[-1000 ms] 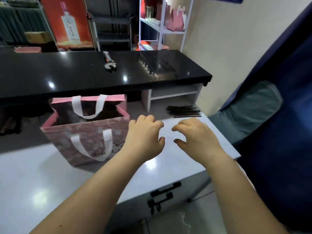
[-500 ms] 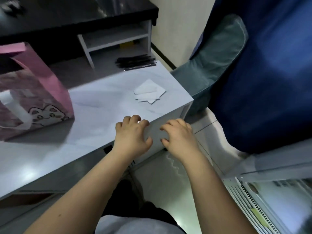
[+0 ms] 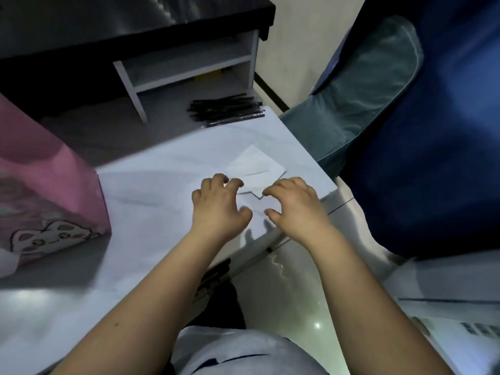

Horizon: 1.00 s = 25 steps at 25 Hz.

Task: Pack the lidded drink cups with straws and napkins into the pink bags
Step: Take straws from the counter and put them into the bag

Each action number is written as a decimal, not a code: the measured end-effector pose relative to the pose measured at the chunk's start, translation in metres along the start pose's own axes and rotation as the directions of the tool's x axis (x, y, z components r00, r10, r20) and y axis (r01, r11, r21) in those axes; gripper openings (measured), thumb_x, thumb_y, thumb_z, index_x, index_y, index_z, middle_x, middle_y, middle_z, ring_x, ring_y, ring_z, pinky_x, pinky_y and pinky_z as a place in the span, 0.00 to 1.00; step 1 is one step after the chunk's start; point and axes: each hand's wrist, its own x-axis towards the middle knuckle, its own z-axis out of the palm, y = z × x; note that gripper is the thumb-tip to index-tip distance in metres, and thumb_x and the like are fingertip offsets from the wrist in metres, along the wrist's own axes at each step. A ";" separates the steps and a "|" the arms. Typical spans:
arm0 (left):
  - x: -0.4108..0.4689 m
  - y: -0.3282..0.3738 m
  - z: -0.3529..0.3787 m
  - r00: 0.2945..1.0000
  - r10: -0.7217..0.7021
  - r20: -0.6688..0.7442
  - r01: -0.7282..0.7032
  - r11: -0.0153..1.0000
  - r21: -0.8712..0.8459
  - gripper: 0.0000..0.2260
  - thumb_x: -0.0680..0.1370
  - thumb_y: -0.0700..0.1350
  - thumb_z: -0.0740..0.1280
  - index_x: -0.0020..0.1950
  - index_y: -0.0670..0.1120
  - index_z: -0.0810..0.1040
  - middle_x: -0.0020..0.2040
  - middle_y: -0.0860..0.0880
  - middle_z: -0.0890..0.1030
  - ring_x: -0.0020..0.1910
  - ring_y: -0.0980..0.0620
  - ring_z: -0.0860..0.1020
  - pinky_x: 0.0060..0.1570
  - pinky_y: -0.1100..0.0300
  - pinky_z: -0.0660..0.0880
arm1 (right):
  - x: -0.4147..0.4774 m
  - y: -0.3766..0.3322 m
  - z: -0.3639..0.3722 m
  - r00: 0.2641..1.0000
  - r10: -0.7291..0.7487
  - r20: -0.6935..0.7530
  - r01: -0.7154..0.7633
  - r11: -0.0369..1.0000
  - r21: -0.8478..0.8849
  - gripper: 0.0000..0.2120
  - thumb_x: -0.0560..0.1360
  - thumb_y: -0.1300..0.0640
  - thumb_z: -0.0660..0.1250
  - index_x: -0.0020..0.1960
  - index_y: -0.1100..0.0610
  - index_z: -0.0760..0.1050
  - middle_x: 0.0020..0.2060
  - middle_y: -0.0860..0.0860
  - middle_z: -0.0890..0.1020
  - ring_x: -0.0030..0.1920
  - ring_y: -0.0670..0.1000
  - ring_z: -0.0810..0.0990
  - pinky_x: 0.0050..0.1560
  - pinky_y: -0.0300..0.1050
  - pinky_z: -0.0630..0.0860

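Note:
A small stack of white napkins (image 3: 255,166) lies near the right corner of the pale marble table (image 3: 151,212). My left hand (image 3: 219,204) hovers just below the napkins with curled fingers, its fingertips at the stack's near edge. To its right, my right hand (image 3: 295,204) is curled the same way, fingertips by the stack's lower corner. Neither hand holds anything. A bundle of black straws (image 3: 226,109) lies at the table's far edge. A pink bag (image 3: 51,190) with a cat drawing stands at the left, partly out of frame. No drink cups are in view.
A black counter (image 3: 135,28) with a white shelf unit (image 3: 194,63) under it stands beyond the table. A teal cushion (image 3: 365,90) and a dark blue surface (image 3: 433,158) sit on the right. The table's right corner (image 3: 334,189) is beside my right hand.
The view has tilted down and toward the table's right corner. Both hands have moved forward from the table's front edge up to the napkin stack.

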 end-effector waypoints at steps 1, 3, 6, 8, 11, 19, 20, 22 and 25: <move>0.016 -0.003 0.002 1.000 -0.009 0.008 0.009 1.000 -0.012 0.24 0.72 0.52 0.65 0.68 0.53 0.70 0.66 0.49 0.69 0.65 0.46 0.64 0.60 0.51 0.62 | 0.017 -0.001 -0.001 1.000 0.010 0.000 -0.010 1.000 -0.009 0.18 0.75 0.51 0.66 0.64 0.49 0.73 0.61 0.46 0.75 0.65 0.51 0.65 0.62 0.46 0.61; 0.041 -0.007 0.006 0.999 -0.027 0.038 0.029 0.999 -0.032 0.24 0.72 0.52 0.65 0.69 0.53 0.69 0.66 0.49 0.68 0.65 0.45 0.64 0.60 0.51 0.62 | 0.044 -0.001 0.000 1.000 0.023 0.006 -0.023 1.000 -0.021 0.17 0.75 0.51 0.66 0.64 0.50 0.74 0.60 0.46 0.75 0.65 0.51 0.65 0.63 0.46 0.62; 0.061 -0.010 0.012 0.995 -0.060 0.078 0.064 0.997 -0.048 0.25 0.72 0.53 0.64 0.69 0.52 0.68 0.67 0.49 0.68 0.66 0.45 0.64 0.60 0.51 0.63 | 0.069 -0.001 0.004 0.999 0.021 0.040 -0.022 0.999 0.024 0.17 0.74 0.53 0.67 0.63 0.51 0.75 0.60 0.47 0.76 0.65 0.52 0.67 0.63 0.47 0.65; 0.076 -0.013 0.015 0.993 -0.092 0.073 0.096 0.994 -0.049 0.25 0.72 0.53 0.64 0.69 0.53 0.68 0.67 0.49 0.68 0.66 0.46 0.64 0.61 0.51 0.63 | 0.091 0.006 0.005 0.998 -0.003 0.055 0.000 0.999 0.050 0.17 0.74 0.54 0.67 0.63 0.52 0.75 0.60 0.48 0.77 0.65 0.53 0.68 0.63 0.48 0.65; 0.110 -0.020 0.016 0.986 -0.159 0.047 0.162 0.985 -0.054 0.23 0.73 0.52 0.65 0.68 0.53 0.69 0.66 0.50 0.69 0.66 0.46 0.65 0.61 0.52 0.62 | 0.136 0.025 0.003 0.998 -0.022 0.066 0.017 0.997 0.077 0.16 0.75 0.55 0.66 0.63 0.51 0.75 0.60 0.48 0.76 0.65 0.53 0.67 0.63 0.47 0.64; 0.196 -0.030 0.002 0.942 -0.307 -0.137 0.298 0.951 -0.083 0.18 0.75 0.48 0.67 0.66 0.52 0.73 0.62 0.49 0.73 0.63 0.45 0.67 0.58 0.51 0.67 | 0.273 0.053 0.000 0.966 -0.240 0.096 0.221 0.959 0.180 0.18 0.78 0.61 0.59 0.65 0.49 0.73 0.63 0.47 0.75 0.62 0.55 0.67 0.61 0.50 0.64; 0.208 -0.032 -0.002 0.933 -0.327 -0.152 0.321 0.945 -0.063 0.19 0.75 0.47 0.67 0.66 0.51 0.73 0.61 0.49 0.73 0.62 0.44 0.67 0.57 0.51 0.66 | 0.292 0.054 0.001 0.966 -0.247 0.071 0.233 0.959 0.160 0.18 0.77 0.61 0.59 0.65 0.49 0.74 0.62 0.48 0.75 0.61 0.56 0.67 0.60 0.51 0.64; 0.224 -0.034 -0.008 0.909 -0.390 -0.149 0.388 0.921 -0.041 0.19 0.75 0.47 0.66 0.67 0.51 0.72 0.60 0.47 0.74 0.61 0.43 0.67 0.58 0.50 0.66 | 0.320 0.051 0.005 0.971 -0.232 0.060 0.228 0.972 0.063 0.18 0.76 0.60 0.60 0.64 0.48 0.75 0.60 0.51 0.75 0.59 0.59 0.67 0.58 0.52 0.63; 0.236 -0.033 -0.010 0.862 -0.485 -0.145 0.482 0.874 -0.056 0.20 0.75 0.47 0.66 0.68 0.51 0.72 0.60 0.45 0.74 0.61 0.40 0.67 0.59 0.50 0.65 | 0.348 0.047 0.011 0.960 -0.253 0.118 0.256 0.967 -0.015 0.16 0.75 0.55 0.65 0.61 0.45 0.77 0.60 0.53 0.75 0.62 0.60 0.65 0.58 0.50 0.61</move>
